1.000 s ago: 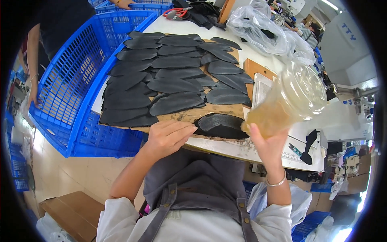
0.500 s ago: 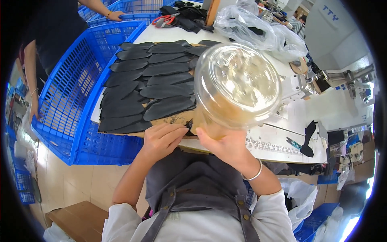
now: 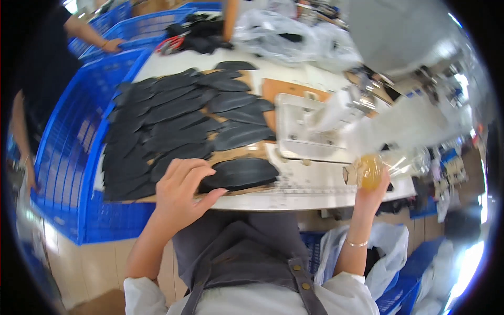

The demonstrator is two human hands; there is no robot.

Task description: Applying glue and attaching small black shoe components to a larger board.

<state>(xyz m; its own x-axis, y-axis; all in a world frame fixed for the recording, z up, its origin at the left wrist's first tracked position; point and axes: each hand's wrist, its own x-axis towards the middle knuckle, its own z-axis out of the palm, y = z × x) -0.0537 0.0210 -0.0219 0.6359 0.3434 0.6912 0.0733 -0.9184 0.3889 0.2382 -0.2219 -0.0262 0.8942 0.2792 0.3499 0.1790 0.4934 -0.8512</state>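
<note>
My right hand [image 3: 374, 190] is wrapped round a clear plastic bottle [image 3: 395, 164] with amber liquid in it. The bottle lies tilted on its side over the table's right part, its narrow end toward the left; it is blurred. My left hand [image 3: 181, 191] is at the near edge of a brown board [image 3: 247, 152], fingers and thumb apart around the left end of a black leaf-shaped piece [image 3: 239, 174]. Whether they touch it I cannot tell. Many similar black pieces [image 3: 173, 113] lie overlapping in rows across the board.
A white sewing machine [image 3: 310, 123] stands right of the board. Blue crates [image 3: 58, 157] border the table's left side, with another person's hand [image 3: 113, 45] on a rim. Red-handled scissors [image 3: 169, 45], black scraps [image 3: 202, 34] and clear plastic bags [image 3: 273, 37] lie at the back.
My right hand has carried the bottle from over the board to the right and lowered it, turning it sideways. My left hand has moved slightly left and spread its fingers. The view has shifted.
</note>
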